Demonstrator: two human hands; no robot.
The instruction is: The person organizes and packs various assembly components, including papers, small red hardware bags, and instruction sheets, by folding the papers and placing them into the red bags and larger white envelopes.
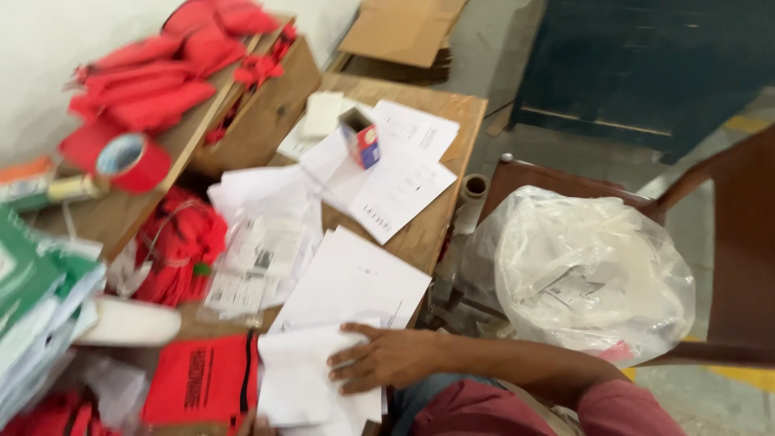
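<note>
One hand [386, 358] is all I can see, the right, reaching across from the lower right and lying flat, fingers spread, on a stack of white papers [311, 379] at the near edge of the wooden worktop [428, 226]. Its grip is not closed on anything; the palm only presses the top sheet. The sheets are plain white, loosely piled, their edges uneven, and the top one sits slightly askew over a larger printed sheet [355, 282] behind it. My left hand is out of view. Just left of the stack lies a red pouch [202, 379] with black print. Farther back I see more white sheets, a small red and blue box [361, 137] standing upright, and a roll of red tape [133, 161]. Right of the worktop, a clear plastic bag [589, 274] sits on a brown chair [726, 242].
</note>
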